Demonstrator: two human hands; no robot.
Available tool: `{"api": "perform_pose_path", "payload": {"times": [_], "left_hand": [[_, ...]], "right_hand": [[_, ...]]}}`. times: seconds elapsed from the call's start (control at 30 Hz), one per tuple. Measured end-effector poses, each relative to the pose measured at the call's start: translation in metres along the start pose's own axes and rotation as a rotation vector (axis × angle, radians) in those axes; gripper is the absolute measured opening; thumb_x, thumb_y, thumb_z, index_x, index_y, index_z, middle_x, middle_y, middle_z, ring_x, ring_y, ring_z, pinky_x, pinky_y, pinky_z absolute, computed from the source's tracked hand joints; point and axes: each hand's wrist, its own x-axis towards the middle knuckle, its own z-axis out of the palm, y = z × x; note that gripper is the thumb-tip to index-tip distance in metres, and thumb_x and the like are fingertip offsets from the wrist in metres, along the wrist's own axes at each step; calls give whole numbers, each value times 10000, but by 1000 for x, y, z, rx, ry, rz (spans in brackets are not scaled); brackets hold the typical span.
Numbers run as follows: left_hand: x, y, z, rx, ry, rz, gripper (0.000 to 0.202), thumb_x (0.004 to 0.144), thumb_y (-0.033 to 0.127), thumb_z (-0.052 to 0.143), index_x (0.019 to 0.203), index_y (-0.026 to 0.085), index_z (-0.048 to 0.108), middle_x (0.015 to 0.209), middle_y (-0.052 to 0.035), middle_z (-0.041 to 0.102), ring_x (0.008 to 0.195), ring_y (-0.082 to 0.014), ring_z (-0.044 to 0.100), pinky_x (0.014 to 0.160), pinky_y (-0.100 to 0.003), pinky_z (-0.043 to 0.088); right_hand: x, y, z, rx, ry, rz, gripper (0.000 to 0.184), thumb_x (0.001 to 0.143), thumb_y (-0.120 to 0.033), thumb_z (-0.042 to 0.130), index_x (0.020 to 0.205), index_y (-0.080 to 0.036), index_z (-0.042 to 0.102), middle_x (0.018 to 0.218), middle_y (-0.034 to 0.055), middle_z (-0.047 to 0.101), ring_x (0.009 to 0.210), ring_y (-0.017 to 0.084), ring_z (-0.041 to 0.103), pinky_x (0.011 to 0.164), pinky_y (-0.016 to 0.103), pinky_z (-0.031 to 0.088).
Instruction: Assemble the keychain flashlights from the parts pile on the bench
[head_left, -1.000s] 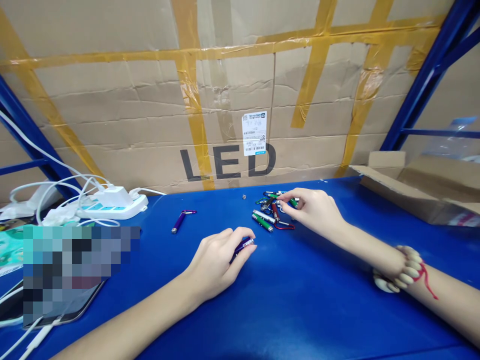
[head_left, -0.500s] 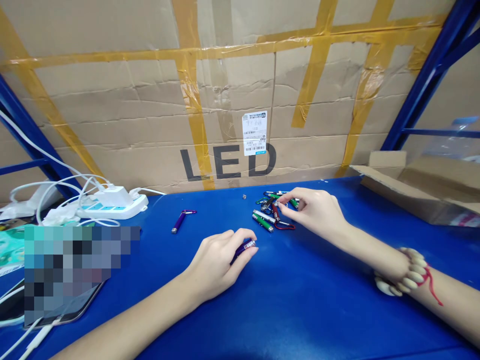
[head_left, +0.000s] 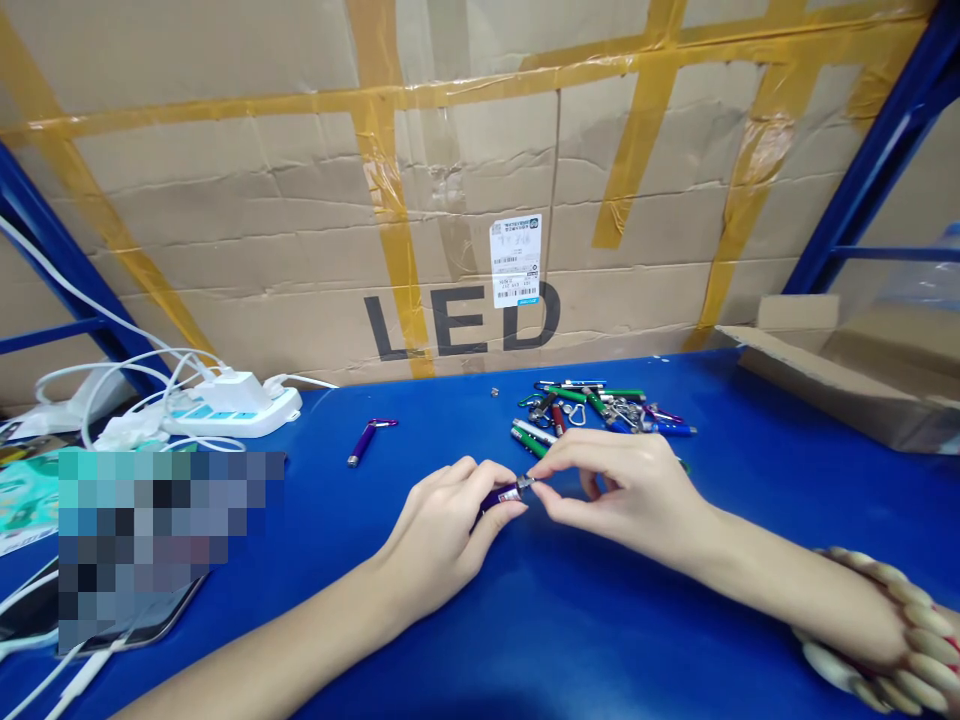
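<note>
My left hand (head_left: 442,525) is closed round a small purple keychain flashlight (head_left: 504,494) and rests on the blue table (head_left: 570,620). My right hand (head_left: 611,490) pinches the silver tip of that same flashlight with thumb and forefinger. Just behind the hands lies a pile of small keychain flashlights (head_left: 592,410) in green, red, silver and blue, with clips. A lone purple flashlight (head_left: 364,442) lies apart to the left. A bead bracelet (head_left: 877,630) is on my right wrist.
A large taped cardboard box marked LED (head_left: 465,200) stands along the back. A white power strip (head_left: 232,410) with cables sits at the left, a phone (head_left: 127,610) on a cable nearer. An open cardboard box (head_left: 847,370) is at the right. Blue shelf posts frame both sides.
My right hand has left the pile and come back toward me, and now pinches the tip of the purple flashlight in my left hand. The view shifted slightly.
</note>
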Motion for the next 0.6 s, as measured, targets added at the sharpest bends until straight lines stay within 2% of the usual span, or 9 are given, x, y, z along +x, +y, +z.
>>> {"api": "perform_pose_path", "payload": {"times": [0.33, 0.43, 0.6], "left_hand": [[2, 3, -1, 36, -32, 13, 182, 940, 305, 378, 1028, 220, 513, 821, 0, 597, 727, -172, 525, 667, -290, 369], [3, 3, -1, 31, -37, 42, 180, 943, 289, 370, 1014, 225, 523, 794, 9, 600, 695, -161, 509, 644, -279, 360], [2, 1, -1, 40, -10, 78, 166, 937, 261, 386, 1007, 220, 531, 779, 4, 603, 682, -159, 514, 630, -267, 366]], "right_hand": [[-2, -7, -3, -27, 25, -51, 69, 739, -157, 608, 729, -195, 665, 681, -24, 664, 451, 62, 513, 414, 168, 361], [-1, -6, -3, 39, -60, -47, 80, 759, -171, 587, 701, -178, 642, 659, -7, 649, 440, 67, 495, 408, 174, 365], [4, -1, -6, 273, -249, 16, 75, 774, -178, 602, 716, -147, 639, 674, 17, 649, 456, 72, 517, 458, 188, 411]]}}
